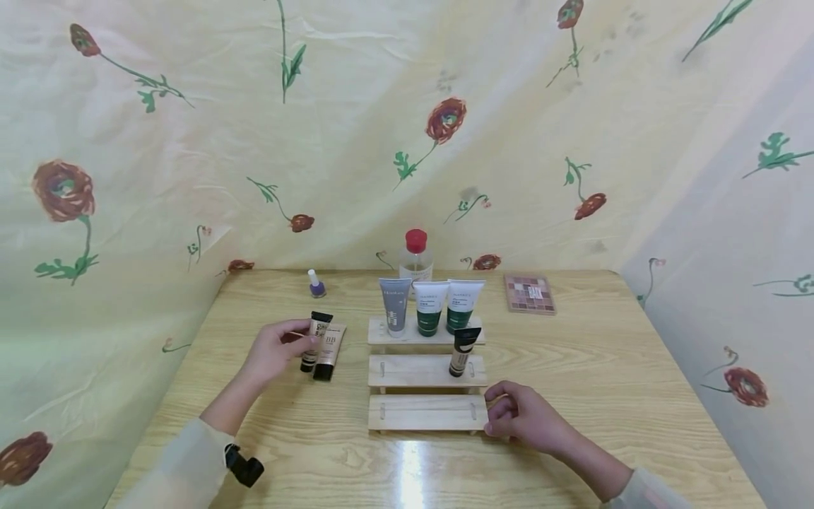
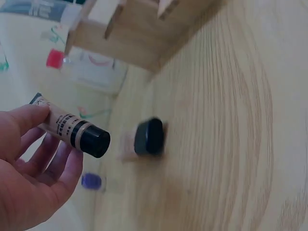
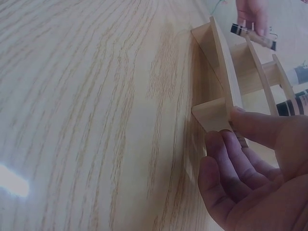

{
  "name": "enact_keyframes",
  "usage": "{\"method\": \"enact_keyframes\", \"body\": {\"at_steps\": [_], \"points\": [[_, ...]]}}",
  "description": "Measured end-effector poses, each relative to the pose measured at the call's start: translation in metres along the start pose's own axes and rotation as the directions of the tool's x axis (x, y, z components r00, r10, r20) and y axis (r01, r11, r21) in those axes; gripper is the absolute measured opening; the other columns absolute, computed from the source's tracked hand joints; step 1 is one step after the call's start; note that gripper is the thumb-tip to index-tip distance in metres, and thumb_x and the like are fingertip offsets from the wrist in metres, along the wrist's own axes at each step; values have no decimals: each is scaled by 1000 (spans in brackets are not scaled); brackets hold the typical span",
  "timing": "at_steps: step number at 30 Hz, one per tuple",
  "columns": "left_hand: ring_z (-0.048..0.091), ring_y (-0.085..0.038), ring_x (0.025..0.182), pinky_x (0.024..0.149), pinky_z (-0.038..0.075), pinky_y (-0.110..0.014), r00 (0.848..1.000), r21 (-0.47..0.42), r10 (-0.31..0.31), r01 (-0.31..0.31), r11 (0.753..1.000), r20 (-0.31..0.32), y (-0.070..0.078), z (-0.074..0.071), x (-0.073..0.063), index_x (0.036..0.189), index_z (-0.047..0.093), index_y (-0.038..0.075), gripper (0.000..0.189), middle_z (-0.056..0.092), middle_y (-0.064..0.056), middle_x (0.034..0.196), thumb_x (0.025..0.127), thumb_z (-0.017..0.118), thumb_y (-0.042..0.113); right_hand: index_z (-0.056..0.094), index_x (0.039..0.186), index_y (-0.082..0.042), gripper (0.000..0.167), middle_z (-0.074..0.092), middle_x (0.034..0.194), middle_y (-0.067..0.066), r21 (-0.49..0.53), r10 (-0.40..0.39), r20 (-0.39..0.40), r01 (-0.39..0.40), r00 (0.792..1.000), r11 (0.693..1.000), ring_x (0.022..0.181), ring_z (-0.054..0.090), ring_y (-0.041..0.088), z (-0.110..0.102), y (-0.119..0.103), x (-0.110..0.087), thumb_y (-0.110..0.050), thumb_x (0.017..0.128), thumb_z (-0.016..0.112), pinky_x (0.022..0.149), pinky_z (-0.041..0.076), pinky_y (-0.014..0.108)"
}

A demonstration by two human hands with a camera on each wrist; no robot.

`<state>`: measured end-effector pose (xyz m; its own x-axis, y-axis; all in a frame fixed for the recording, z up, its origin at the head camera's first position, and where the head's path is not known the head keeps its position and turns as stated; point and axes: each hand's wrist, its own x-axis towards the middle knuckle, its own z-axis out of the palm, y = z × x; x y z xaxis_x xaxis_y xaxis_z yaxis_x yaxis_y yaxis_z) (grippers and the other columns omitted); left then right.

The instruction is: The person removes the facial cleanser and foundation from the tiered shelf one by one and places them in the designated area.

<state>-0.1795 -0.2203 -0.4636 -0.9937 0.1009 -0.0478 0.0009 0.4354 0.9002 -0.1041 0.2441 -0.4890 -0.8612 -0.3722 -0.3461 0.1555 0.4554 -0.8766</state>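
Observation:
Between thumb and fingers, my left hand (image 1: 275,351) holds a small beige cosmetic tube (image 2: 65,124) with a black cap, cap end down and raised above the table. Just beside it in the head view lies a beige BB cream tube (image 1: 331,341) with a black cap. My right hand (image 1: 524,417) grips the right end of the lowest tier of a three-step wooden rack (image 1: 426,412), thumb on the board's edge and fingers curled beneath. A black-capped tube (image 1: 463,351) stands on the middle step. On the top step stand a grey tube (image 1: 396,307) and two white-and-green tubes (image 1: 430,309).
Behind the rack stands a clear bottle with a red cap (image 1: 416,241). A purple nail polish bottle (image 1: 316,285) is at the back left of the wooden table (image 1: 610,367), and an eyeshadow palette (image 1: 531,294) lies at the back right. Flower-patterned cloth (image 1: 343,141) hangs behind the table.

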Motion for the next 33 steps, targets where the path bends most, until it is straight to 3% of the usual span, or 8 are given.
{"method": "enact_keyframes", "body": {"at_steps": [13, 23, 33], "points": [[67, -18, 93, 73, 61, -27, 995, 77, -96, 97, 992, -12, -34, -11, 18, 141, 55, -8, 50, 69, -24, 118, 99, 70, 14, 56, 125, 7, 51, 71, 93, 9, -6, 8, 1, -8, 1000, 1000, 82, 66, 23, 0, -1, -2, -11, 85, 83, 62, 55, 32], [67, -19, 91, 72, 60, -31, 983, 118, -185, 185, 976, -9, -43, -8, 22, 131, 65, -4, 41, 70, -19, 115, 98, 71, 19, 56, 125, 6, 52, 71, 92, 9, -17, 21, -5, -21, 1000, 1000, 81, 66, 22, 0, -3, -1, -10, 84, 83, 61, 54, 33], [67, -22, 93, 72, 58, -31, 982, 209, -185, 187, 960, -30, -48, -6, 24, 130, 66, -4, 41, 71, -20, 116, 98, 72, 22, 56, 125, 5, 52, 71, 93, 9, -22, 38, -8, -38, 999, 999, 81, 66, 22, 0, -2, -1, -10, 83, 83, 62, 55, 35]]}}
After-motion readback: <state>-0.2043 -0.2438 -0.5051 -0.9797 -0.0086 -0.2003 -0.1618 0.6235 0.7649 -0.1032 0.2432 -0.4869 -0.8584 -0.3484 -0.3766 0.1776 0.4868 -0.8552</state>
